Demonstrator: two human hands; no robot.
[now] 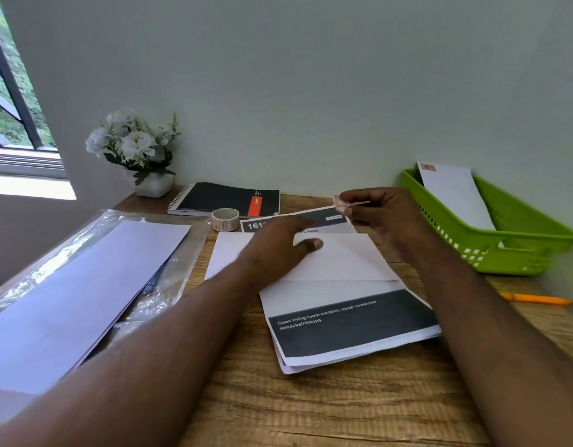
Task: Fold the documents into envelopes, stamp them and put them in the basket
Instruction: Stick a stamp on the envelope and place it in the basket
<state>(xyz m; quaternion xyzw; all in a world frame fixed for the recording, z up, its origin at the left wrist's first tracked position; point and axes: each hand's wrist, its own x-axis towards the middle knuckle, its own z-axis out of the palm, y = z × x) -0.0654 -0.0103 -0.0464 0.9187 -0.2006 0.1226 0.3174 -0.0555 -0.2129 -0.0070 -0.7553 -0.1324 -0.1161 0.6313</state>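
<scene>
A white envelope [346,258] lies flat in the middle of the wooden desk, on top of printed documents [349,324] with dark bands. My left hand [278,246] rests flat on the envelope's left part, fingers stretched. My right hand [380,211] hovers above the envelope's far right corner and pinches a small reddish stamp [340,204] between thumb and fingers. A roll of stamps [225,219] stands behind the envelope. At the right, the green basket [517,250] holds one stamped envelope [453,191] leaning in it.
A clear plastic sleeve with blank envelopes [75,291] covers the desk's left side. A black spiral notebook [227,200] and a white flower pot [143,153] stand at the back by the wall. An orange pen [536,299] lies below the basket.
</scene>
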